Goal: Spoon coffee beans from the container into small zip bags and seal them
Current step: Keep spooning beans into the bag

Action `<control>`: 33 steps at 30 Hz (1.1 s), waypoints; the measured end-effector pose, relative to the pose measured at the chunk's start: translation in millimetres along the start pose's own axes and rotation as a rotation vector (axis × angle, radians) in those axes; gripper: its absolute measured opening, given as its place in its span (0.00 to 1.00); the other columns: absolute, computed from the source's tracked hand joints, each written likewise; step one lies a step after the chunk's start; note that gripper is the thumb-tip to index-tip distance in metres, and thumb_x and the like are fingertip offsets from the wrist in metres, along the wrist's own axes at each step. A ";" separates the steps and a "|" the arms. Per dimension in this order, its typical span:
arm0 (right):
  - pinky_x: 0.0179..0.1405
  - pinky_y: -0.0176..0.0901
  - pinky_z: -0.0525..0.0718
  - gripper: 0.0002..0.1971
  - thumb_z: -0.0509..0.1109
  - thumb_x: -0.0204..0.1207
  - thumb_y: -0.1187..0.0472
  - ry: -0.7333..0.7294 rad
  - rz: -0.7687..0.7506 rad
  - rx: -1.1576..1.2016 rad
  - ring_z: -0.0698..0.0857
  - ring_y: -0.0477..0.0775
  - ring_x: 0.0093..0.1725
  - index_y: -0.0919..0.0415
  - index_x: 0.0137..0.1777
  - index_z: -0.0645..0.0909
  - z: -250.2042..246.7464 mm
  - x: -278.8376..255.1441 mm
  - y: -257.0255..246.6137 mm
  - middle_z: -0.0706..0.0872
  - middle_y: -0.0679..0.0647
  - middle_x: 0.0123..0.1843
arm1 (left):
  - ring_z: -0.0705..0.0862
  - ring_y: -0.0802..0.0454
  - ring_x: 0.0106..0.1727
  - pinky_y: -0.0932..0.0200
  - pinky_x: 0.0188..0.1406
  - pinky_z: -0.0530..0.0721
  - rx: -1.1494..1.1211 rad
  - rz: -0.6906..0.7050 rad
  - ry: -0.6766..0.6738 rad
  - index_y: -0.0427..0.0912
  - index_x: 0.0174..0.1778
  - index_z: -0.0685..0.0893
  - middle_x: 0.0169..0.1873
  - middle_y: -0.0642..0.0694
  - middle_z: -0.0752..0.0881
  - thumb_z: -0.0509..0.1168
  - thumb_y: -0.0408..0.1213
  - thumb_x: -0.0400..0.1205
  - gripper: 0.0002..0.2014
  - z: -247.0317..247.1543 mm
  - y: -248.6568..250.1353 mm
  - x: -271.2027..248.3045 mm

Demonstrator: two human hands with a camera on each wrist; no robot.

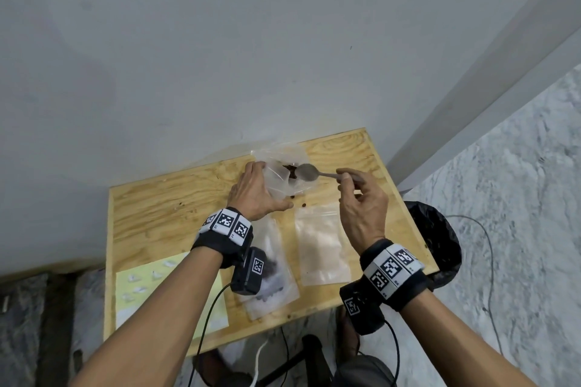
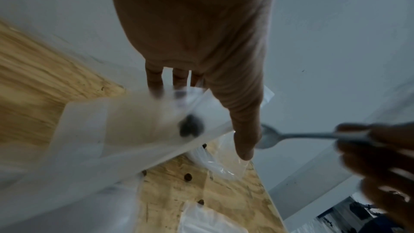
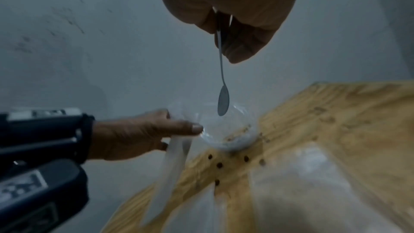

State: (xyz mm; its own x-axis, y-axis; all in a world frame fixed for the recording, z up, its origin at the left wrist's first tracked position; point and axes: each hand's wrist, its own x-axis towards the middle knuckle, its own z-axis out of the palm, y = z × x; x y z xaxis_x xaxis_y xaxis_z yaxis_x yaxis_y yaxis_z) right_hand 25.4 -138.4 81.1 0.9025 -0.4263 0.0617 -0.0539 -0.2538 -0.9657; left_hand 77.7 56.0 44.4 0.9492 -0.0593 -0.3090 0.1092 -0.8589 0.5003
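With the left hand (image 1: 254, 190) gripping a floppy zip bag (image 2: 125, 130) beside the container (image 3: 226, 128) at the desk's (image 1: 151, 198) twelve o'clock edge, and right-hand fingers (image 1: 345, 177) pinching the spoon (image 1: 309, 173) above it, more coffee beans (image 3: 219, 165) could scatter if the bag mouth sags.

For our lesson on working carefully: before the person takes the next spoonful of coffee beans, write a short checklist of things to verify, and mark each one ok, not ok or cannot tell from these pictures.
1. Spoon gripped by right hand: ok.
2. Zip bag held by left hand: ok.
3. Bag mouth open wide enough for the spoon: cannot tell; the plastic is blurred.
4. Spoon bowl emptied: ok, no beans show on it in the left wrist view.
5. Table free of spilled beans: not ok; loose beans lie beside the clear container.
6. Beans left in the container: ok, some show at the bottom.
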 end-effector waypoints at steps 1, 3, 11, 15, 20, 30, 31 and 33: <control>0.34 0.26 0.79 0.08 0.66 0.82 0.63 -0.009 0.026 -0.018 0.87 0.43 0.46 0.56 0.50 0.87 2.8 -0.5 5.3 0.89 0.50 0.47 | 0.73 0.45 0.73 0.43 0.66 0.79 -0.010 0.005 0.004 0.40 0.80 0.62 0.75 0.46 0.67 0.81 0.61 0.62 0.56 0.4 0.4 -0.6; 0.38 0.19 0.76 0.08 0.66 0.82 0.64 -0.027 0.093 -0.040 0.83 0.28 0.45 0.61 0.53 0.87 14.2 2.4 18.5 0.90 0.53 0.49 | 0.73 0.46 0.72 0.46 0.64 0.79 -0.022 0.025 0.011 0.40 0.79 0.62 0.75 0.46 0.68 0.81 0.60 0.61 0.56 1.7 3.4 -3.1; 0.56 0.52 0.86 0.12 0.62 0.82 0.61 -0.015 0.324 -0.121 0.88 0.59 0.50 0.61 0.55 0.87 69.5 26.0 60.1 0.91 0.59 0.49 | 0.72 0.47 0.74 0.42 0.67 0.78 0.035 0.120 -0.037 0.42 0.80 0.62 0.76 0.47 0.67 0.80 0.61 0.63 0.55 10.6 19.9 -10.6; 0.41 0.51 0.90 0.13 0.60 0.77 0.63 0.072 0.620 0.054 0.89 0.57 0.41 0.57 0.42 0.88 74.4 33.6 62.8 0.91 0.56 0.40 | 0.71 0.46 0.75 0.44 0.67 0.78 0.092 0.145 -0.050 0.42 0.80 0.62 0.76 0.46 0.67 0.80 0.61 0.63 0.54 12.0 19.2 -7.5; 0.25 0.39 0.80 0.11 0.61 0.79 0.66 0.108 0.718 0.274 0.82 0.50 0.30 0.63 0.46 0.87 55.7 40.9 49.4 0.87 0.55 0.34 | 0.68 0.44 0.78 0.44 0.71 0.74 0.101 0.086 -0.028 0.40 0.82 0.58 0.80 0.43 0.63 0.80 0.60 0.65 0.56 6.3 14.3 -4.0; 0.29 0.39 0.79 0.10 0.63 0.81 0.66 0.029 0.541 0.356 0.80 0.51 0.31 0.63 0.43 0.86 -6.2 38.4 6.2 0.85 0.56 0.33 | 0.72 0.42 0.74 0.44 0.66 0.77 0.139 0.035 -0.026 0.40 0.81 0.60 0.77 0.43 0.66 0.79 0.62 0.64 0.56 -0.7 2.7 3.3; 0.29 0.39 0.79 0.10 0.63 0.81 0.66 0.015 0.516 0.353 0.80 0.51 0.32 0.63 0.43 0.86 -9.0 37.4 1.5 0.85 0.56 0.33 | 0.72 0.42 0.74 0.44 0.66 0.77 0.143 0.039 -0.024 0.40 0.80 0.60 0.76 0.43 0.66 0.79 0.62 0.64 0.55 -0.4 3.4 4.0; 0.29 0.39 0.80 0.11 0.63 0.82 0.65 -0.021 0.453 0.330 0.80 0.50 0.33 0.63 0.45 0.86 -10.9 34.5 -7.3 0.85 0.56 0.34 | 0.73 0.42 0.73 0.45 0.65 0.77 0.147 0.048 -0.020 0.40 0.80 0.61 0.76 0.43 0.67 0.79 0.61 0.64 0.54 0.1 5.3 5.2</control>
State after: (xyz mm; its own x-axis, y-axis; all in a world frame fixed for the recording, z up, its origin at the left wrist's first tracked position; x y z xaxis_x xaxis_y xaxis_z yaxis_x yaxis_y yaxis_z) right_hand 52.2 -160.7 93.1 0.8287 -0.4115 -0.3794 -0.3045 0.2373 -0.9225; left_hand 83.1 51.1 45.3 0.9461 -0.1112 -0.3042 0.0178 -0.9198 0.3919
